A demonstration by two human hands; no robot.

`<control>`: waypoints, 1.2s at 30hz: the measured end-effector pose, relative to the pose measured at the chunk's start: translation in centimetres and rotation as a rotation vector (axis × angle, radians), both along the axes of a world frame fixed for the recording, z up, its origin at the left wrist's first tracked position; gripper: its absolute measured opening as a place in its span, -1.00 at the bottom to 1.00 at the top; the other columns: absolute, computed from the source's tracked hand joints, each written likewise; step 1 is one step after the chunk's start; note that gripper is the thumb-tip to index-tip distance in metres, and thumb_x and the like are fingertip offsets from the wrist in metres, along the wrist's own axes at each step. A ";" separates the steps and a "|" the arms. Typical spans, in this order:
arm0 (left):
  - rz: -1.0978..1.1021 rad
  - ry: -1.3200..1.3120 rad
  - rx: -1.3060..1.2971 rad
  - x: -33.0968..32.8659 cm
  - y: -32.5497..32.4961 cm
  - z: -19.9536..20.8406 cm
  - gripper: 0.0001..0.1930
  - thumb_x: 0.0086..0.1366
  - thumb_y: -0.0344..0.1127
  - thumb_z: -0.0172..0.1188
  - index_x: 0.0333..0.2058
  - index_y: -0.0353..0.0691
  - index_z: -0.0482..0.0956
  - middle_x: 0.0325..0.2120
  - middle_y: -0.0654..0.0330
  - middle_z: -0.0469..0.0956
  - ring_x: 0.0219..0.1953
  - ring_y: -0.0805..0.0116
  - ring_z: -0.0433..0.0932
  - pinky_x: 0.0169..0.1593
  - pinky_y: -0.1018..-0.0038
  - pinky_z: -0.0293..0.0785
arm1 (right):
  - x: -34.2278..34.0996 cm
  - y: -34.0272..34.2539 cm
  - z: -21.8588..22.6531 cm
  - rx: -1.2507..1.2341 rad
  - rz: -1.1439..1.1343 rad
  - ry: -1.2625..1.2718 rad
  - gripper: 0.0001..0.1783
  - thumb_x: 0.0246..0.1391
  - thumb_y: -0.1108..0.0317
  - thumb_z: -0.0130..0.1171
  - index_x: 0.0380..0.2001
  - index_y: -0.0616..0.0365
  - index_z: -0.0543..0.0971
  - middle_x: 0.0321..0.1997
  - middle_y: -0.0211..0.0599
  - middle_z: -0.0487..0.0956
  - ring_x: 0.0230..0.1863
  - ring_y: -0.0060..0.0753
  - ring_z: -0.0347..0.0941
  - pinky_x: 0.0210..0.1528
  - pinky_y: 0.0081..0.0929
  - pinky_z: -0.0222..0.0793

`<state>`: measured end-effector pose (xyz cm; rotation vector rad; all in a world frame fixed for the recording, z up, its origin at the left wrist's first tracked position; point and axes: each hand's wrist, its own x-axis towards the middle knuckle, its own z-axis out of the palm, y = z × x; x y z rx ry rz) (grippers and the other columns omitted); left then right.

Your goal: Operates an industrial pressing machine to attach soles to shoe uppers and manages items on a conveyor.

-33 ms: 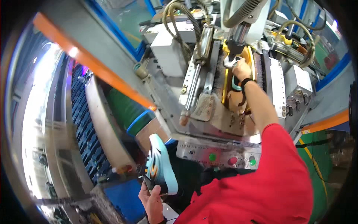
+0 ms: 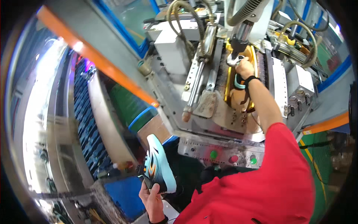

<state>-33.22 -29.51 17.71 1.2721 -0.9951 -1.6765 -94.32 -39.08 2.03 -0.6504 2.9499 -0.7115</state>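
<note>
My left hand (image 2: 153, 198) is closed at the dark heel end of a light blue sneaker (image 2: 159, 164) with white and orange marks, its toe pointing up and away. Ahead on the right, my right hand (image 2: 245, 69) reaches into the yellow-edged slot of a machine (image 2: 220, 130). Its fingers are closed on a second sneaker (image 2: 239, 83), of which only light blue and whitish parts show around the hand. Directly above the fingers is the machine's dark press head (image 2: 239, 41). My hand hides most of this sneaker.
A control panel with green and red buttons (image 2: 213, 154) fronts the machine. A metal cylinder (image 2: 195, 87) and a hose (image 2: 184, 22) stand left of the slot. An orange rail (image 2: 100, 61) slants across the left, above a dark ridged conveyor (image 2: 84, 115). A blue-rimmed bin (image 2: 143, 119) lies beyond the left-hand sneaker.
The machine appears slightly lower and further right in the picture. Both hands keep their hold, with little other visible movement.
</note>
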 end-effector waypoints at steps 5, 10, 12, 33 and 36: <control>0.276 -0.065 0.041 3.8 5.4 -2.4 -0.56 0.20 -0.49 0.16 0.07 -0.42 0.39 -0.26 0.21 0.54 -0.34 0.48 0.55 -0.38 0.54 0.51 | 11.4 4.9 5.7 -0.100 0.491 0.208 -0.73 0.03 0.28 0.13 -0.29 0.28 0.52 -0.27 0.14 0.58 -0.20 0.14 0.53 -0.17 -0.08 0.43; 0.406 0.047 0.153 5.2 9.8 -6.9 -0.63 0.19 -0.48 0.23 -0.01 -0.43 0.49 -0.23 0.16 0.57 -0.25 0.41 0.58 -0.15 0.50 0.53 | 29.3 13.3 1.5 -0.145 0.963 0.068 -0.83 0.13 0.37 0.02 -0.26 0.17 0.55 -0.35 -0.03 0.58 -0.26 0.12 0.50 -0.21 -0.09 0.40; 0.454 0.115 0.218 7.3 12.3 -8.9 -0.63 0.19 -0.48 0.23 -0.02 -0.45 0.48 -0.24 0.15 0.59 -0.25 0.39 0.60 -0.16 0.49 0.55 | 33.4 13.1 -4.0 -0.076 1.090 0.049 -0.83 0.13 0.39 0.01 -0.28 0.17 0.56 -0.27 -0.01 0.56 -0.17 0.10 0.47 -0.14 -0.12 0.39; 1.524 -0.584 0.512 47.8 28.5 -27.5 -0.56 0.00 -0.38 0.32 -0.13 -0.43 0.49 -0.36 -0.03 0.59 -0.48 0.14 0.61 -0.42 0.34 0.58 | 69.5 -7.0 23.0 -0.638 1.723 0.106 -0.74 0.12 0.53 0.14 -0.09 0.23 0.51 -0.23 -0.25 0.54 -0.19 -0.44 0.44 -0.07 -0.51 0.38; 1.529 -1.215 0.378 53.4 35.1 -39.2 -0.39 0.04 -0.35 0.28 0.06 -0.41 0.28 -0.16 -0.21 0.51 -0.23 -0.13 0.59 -0.14 0.16 0.55 | 86.8 -7.5 32.1 -0.742 2.017 0.294 -0.63 -0.04 0.54 0.23 -0.09 0.22 0.52 -0.19 -0.20 0.58 -0.16 -0.27 0.52 -0.11 -0.38 0.45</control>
